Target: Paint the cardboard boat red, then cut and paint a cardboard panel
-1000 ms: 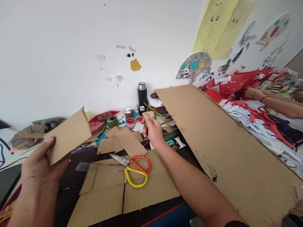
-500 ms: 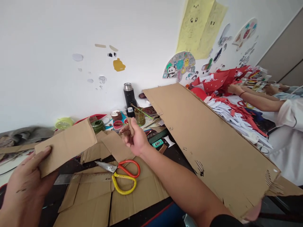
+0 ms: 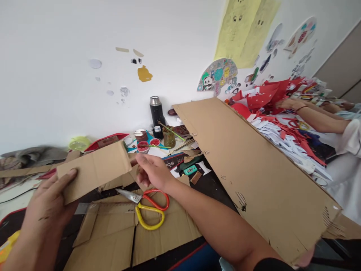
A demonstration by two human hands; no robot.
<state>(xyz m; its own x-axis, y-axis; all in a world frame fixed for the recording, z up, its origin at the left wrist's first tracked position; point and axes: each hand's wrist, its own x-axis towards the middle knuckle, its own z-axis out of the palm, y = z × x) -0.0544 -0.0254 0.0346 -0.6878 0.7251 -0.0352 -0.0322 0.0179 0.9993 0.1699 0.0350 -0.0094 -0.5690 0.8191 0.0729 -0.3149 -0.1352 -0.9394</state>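
My left hand is closed on the lower left end of a rectangular cardboard piece, thumb on its front face. The piece is held up at a tilt above the table. Just beyond its right end, my right hand has its thumb and fingers curled together; what lies between them is hidden. Below that hand, scissors with one red and one yellow handle lie on flat cardboard, blades to the left. A clear ruler rests partly under the scissors.
A large cardboard sheet slants across the right side. Behind the hands stand paint pots, a jar with a brush and a black thermos. Beyond the sheet, another person's arm reaches over red and white paper strips.
My right hand has moved slightly left and down, closer to the cardboard piece's end. The thin cardboard bit seen in it earlier no longer shows clearly. The view has shifted a little.
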